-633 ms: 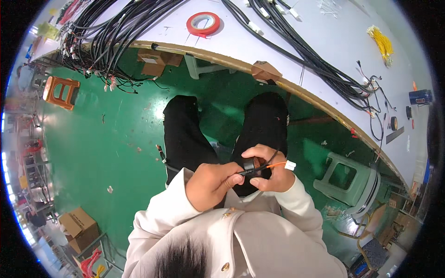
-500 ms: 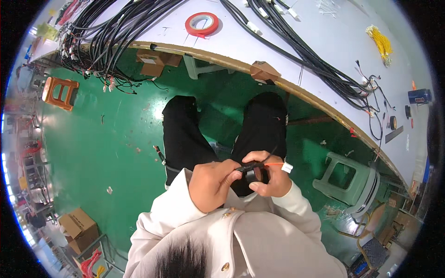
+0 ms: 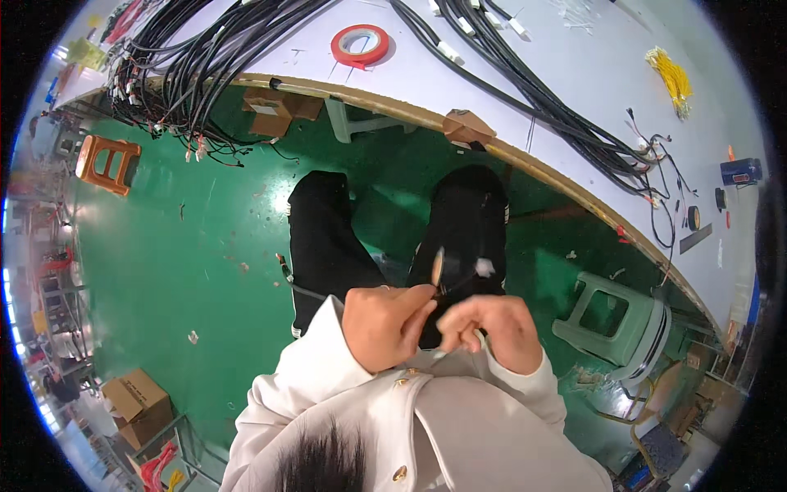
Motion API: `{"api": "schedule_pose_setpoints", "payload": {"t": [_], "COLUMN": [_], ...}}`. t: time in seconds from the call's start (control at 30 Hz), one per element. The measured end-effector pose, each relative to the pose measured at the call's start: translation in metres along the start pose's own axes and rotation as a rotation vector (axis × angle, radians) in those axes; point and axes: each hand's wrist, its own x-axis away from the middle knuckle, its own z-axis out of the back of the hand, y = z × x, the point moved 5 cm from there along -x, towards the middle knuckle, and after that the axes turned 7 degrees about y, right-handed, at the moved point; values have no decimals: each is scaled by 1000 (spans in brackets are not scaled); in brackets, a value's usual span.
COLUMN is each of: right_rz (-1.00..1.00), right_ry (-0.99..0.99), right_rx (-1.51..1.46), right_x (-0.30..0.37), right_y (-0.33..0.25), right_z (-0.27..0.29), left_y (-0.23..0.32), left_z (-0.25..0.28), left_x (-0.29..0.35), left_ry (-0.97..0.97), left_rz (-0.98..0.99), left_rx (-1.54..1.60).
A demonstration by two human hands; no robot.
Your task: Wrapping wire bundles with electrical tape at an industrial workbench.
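My left hand [image 3: 379, 330] is closed in a pinch on a thin black cable [image 3: 308, 292] over my lap. The cable's bare end, with small wire ends, sticks out to the left beside my thigh. Just beyond my left fingertips a roll of tape [image 3: 438, 266] stands nearly edge-on, its tan core showing. A white connector [image 3: 484, 267], smeared by motion, hangs over my right thigh. My right hand [image 3: 498, 330] is apart from the left, fingers curled and blurred; whether anything is in them cannot be made out.
On the white table lie a red tape roll [image 3: 359, 47], black cable bundles [image 3: 541, 107], yellow wires [image 3: 670, 78] and a metal ruler [image 3: 696, 239]. A green stool [image 3: 611, 316] stands to my right, an orange stool [image 3: 107, 165] far left, and a cardboard box [image 3: 138, 403] near left.
My right hand has come off the tape roll and moved slightly right and down. The roll now stands beyond my left fingertips. The white connector has swung up and to the left.
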Motion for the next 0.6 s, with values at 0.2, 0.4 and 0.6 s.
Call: {"api": "schedule_pose_setpoints", "payload": {"t": [0.2,0.4,0.6], "right_rz": [197,181,231], "right_ry": [193,-171,-34], "right_rx": [-48,-10,116], "right_x": [-13,-37,-29], "right_y": [45,27,36], "right_z": [28,10,14], "left_y": [-12,-22,-11], "left_z": [-1,-10,-3], "left_x": [2,14,8], "left_ry": [-244,-399,-69], "left_rz": [429,628,291], "left_rx": [584,863,402]}}
